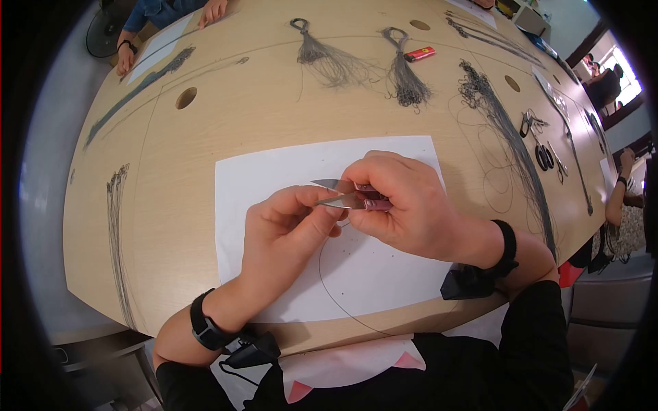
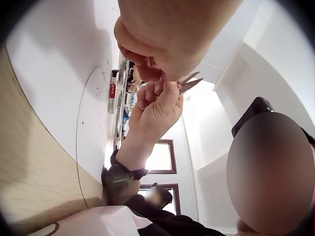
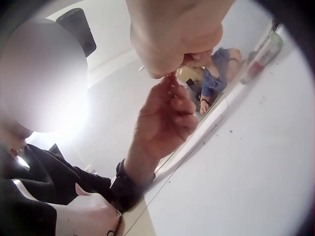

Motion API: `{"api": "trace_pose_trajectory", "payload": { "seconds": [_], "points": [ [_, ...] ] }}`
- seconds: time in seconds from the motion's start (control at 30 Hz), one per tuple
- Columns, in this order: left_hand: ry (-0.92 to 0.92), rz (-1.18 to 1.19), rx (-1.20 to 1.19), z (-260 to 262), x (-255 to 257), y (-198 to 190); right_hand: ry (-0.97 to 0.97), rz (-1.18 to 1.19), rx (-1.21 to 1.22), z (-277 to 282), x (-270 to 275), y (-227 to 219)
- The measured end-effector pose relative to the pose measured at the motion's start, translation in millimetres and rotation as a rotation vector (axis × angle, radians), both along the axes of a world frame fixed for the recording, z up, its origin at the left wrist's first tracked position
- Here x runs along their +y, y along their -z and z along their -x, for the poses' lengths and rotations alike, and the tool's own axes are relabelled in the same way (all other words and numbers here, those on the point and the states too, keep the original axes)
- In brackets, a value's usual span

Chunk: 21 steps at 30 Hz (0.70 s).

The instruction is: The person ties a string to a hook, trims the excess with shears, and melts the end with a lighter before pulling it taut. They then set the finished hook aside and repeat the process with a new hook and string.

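Observation:
In the head view my right hand [image 1: 408, 202] grips small scissors [image 1: 345, 201] by their pink handles, and the two pointed blades stand apart. My left hand [image 1: 284, 222] is right at the blades, its thumb and index finger pinched together around the end of a thin dark line [image 1: 321, 264]. That line curves down from between the hands over a white sheet [image 1: 274, 301] towards the lap. The pinched tip itself is hidden by the fingers. In the left wrist view the blades [image 2: 189, 86] point out past the fingers.
Bundles of dark line lie about the table: one at left [image 1: 116, 233], a looped one at the back [image 1: 319, 55], another looped one [image 1: 404, 75] beside a red lighter [image 1: 419, 54], and a long one at right [image 1: 510, 130]. Black-handled scissors [image 1: 545, 157] lie further right. Another person's hands [image 1: 212, 12] work at back left.

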<state>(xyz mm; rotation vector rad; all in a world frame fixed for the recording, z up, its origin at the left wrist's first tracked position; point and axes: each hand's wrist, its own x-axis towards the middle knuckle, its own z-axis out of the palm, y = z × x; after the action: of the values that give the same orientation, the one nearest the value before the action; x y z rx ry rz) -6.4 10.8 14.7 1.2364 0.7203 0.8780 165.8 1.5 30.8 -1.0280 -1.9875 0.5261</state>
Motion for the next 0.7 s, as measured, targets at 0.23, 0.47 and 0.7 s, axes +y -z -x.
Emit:
{"api": "trace_pose_trajectory", "payload": {
  "seconds": [0.23, 0.47, 0.7],
  "points": [
    [-0.013, 0.181, -0.089, -0.8, 0.9, 3.6, 0.009, -0.031, 0.006, 0.2, 0.0, -0.9],
    [-0.025, 0.272, -0.116, -2.9, -0.8, 1.2, -0.001, -0.02, 0.035, 1.5, -0.9, 0.7],
    [0.042, 0.32, -0.144, -3.9, -1.4, 0.1, -0.007, 0.032, 0.053, -0.5, -1.0, 0.5]
  ]
}}
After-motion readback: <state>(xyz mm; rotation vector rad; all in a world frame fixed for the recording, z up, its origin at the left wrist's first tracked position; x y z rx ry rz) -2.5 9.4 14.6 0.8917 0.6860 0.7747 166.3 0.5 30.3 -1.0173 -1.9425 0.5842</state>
